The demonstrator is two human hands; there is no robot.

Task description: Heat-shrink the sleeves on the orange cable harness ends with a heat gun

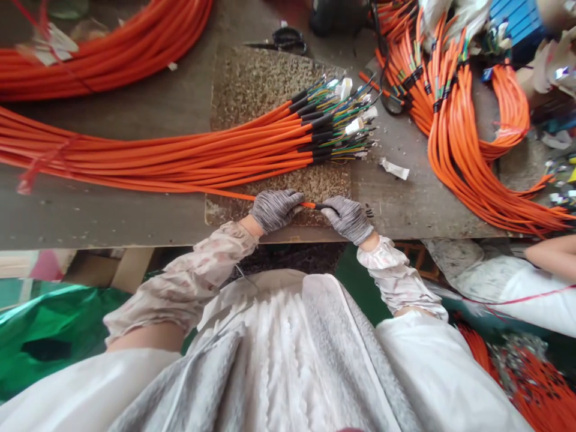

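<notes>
- Grey-and-white clothing (pixel 279 348) nearest the camera in the head view, just off the front edge of the worktop (pixel 112 219).
- Holds one orange cable (pixel 308 206) close to that edge, over a worn board (pixel 243 90); wraps the gloved left hand (pixel 278 211) round it, fingers clamped.
- Closes the gloved right hand (pixel 348 217) on the cable's black end (pixel 320 206), fingers together; cannot tell the shape of the tip inside.
- Just behind, a tied cable bundle (pixel 180 159) from the worktop's left edge onto the board, with thin coloured wires (pixel 351 114) splayed at its right end.
- Could shift or damage the black end by pulling too hard between both grips.
- Could also drag neighbouring cables through a sharp lift, judging by this cable's apparent run into the bundle.
</notes>
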